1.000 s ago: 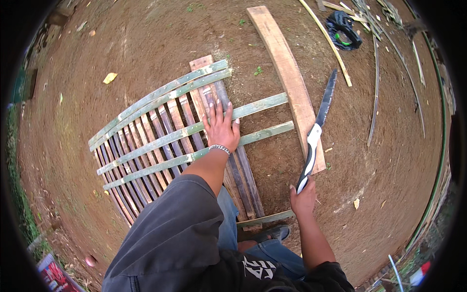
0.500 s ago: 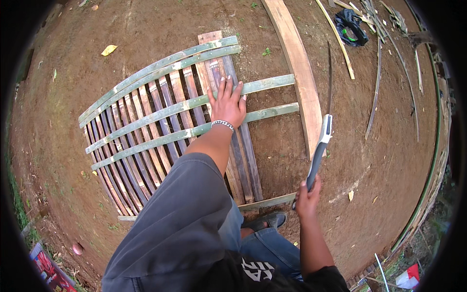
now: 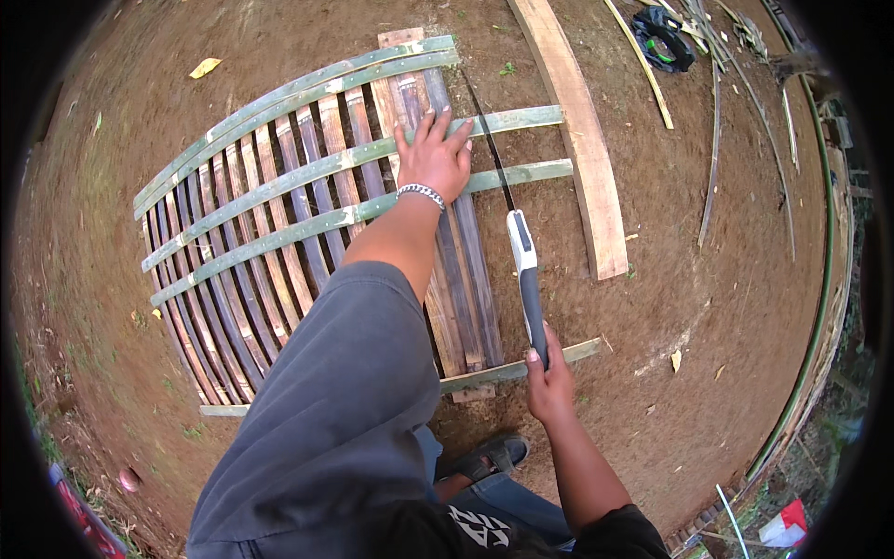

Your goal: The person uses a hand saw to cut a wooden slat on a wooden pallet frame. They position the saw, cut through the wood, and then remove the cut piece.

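Observation:
A panel of brown bamboo slats (image 3: 331,126) lies on the ground, crossed by long green bamboo strips (image 3: 349,156). My left hand (image 3: 436,160) lies on it near its right end, fingers spread over a green strip and the slats beneath. In my right hand (image 3: 551,384) is the grey-and-white handle of a handsaw (image 3: 529,298). Its dark blade points away from me and passes over the two middle strips, just right of the last slat. Whether the teeth touch the bamboo, I cannot tell. Those two strips stick out rightward to a thick wooden plank (image 3: 575,130).
Brown soil surrounds the panel. Thin bamboo lengths (image 3: 715,149) and a black plastic bag (image 3: 663,42) lie at the far right. A near strip (image 3: 568,356) juts out beside my right hand. My sandalled foot (image 3: 489,456) stands close to the panel's near edge.
My right hand has brought the saw leftward, from beside the plank to over the jutting strips. My left hand stays on the panel, and the whole view has shifted slightly.

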Demonstrator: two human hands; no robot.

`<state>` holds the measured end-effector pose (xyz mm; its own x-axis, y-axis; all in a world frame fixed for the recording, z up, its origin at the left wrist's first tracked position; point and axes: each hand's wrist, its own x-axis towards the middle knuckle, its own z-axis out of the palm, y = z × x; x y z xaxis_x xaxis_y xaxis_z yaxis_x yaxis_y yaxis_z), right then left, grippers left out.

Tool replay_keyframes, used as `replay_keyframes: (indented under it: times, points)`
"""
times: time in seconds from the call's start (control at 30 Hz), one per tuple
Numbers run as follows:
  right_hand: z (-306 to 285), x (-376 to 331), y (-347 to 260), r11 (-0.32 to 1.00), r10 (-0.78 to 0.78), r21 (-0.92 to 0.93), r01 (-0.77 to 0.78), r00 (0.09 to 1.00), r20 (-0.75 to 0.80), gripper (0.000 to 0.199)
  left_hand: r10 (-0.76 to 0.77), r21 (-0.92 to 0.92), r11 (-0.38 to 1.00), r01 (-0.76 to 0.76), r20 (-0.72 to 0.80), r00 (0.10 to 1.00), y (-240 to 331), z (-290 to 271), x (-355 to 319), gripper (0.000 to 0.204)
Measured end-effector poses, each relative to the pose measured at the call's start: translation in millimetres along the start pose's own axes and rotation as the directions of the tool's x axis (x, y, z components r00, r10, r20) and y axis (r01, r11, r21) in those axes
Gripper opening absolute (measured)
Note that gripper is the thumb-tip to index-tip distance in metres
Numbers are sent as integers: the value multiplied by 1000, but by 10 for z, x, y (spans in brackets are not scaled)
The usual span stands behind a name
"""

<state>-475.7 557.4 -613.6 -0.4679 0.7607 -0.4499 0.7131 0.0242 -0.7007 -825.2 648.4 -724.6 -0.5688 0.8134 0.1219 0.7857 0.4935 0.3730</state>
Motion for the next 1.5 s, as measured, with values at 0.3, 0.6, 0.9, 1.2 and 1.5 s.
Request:
replay_keyframes:
  times: [0.3,0.6,0.9,1.2,1.5]
  points:
    - [70,-86,40,989,114,88,-117,993,33,52,14,73,997,-16,33,999,35,-9,-21,43]
    - [45,175,-208,985,141,-102,-141,990,-1,48,19,89,996,-21,25,999,48,-10,-28,42]
    - [57,67,-89,988,102,-112,-105,994,-30,49,28,83,996,-31,35,999,87,-22,3,43]
    - [51,-4,-75,991,130,-46,-130,992,-3,49,31,89,995,-35,45,998,85,8,43,44]
    - [154,98,3,993,58,-99,-62,997,-49,50,32,78,996,-35,41,999,71,-2,22,43]
